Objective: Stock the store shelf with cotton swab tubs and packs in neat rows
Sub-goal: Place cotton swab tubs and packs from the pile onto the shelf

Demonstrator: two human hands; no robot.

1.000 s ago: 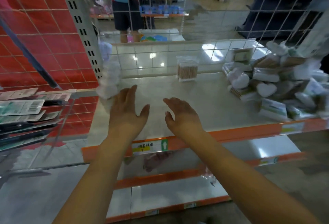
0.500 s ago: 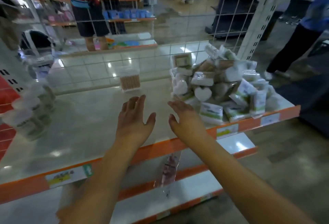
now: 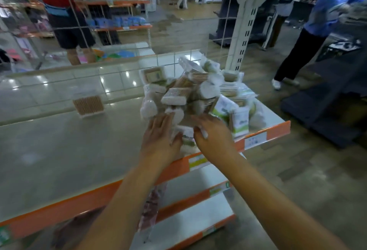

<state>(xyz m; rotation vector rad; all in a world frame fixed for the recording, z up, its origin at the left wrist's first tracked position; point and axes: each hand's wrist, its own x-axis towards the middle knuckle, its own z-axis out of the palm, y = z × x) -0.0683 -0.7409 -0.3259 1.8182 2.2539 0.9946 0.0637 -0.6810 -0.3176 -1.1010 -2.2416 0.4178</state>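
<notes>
A jumbled heap of cotton swab packs (image 3: 198,93) sits at the right end of the shelf (image 3: 59,146), piled against the wire mesh back (image 3: 119,77) and reaching to the orange front edge. The heap mixes clear wrapped bundles with white cotton ends and tan sticks, a few rounded white pieces, and flat packs printed green and white leaning at the front right. Both hands meet at the near foot of the heap. The left hand (image 3: 158,136) lies flat, fingers spread, on a white pack; it is not closed around anything. The right hand (image 3: 214,136) curls its fingers over a small green-and-white pack (image 3: 187,140) between the two hands, though a firm grasp cannot be told. Well apart to the left, a clear tub (image 3: 88,104) of tan-stemmed swabs stands upright near the mesh.
</notes>
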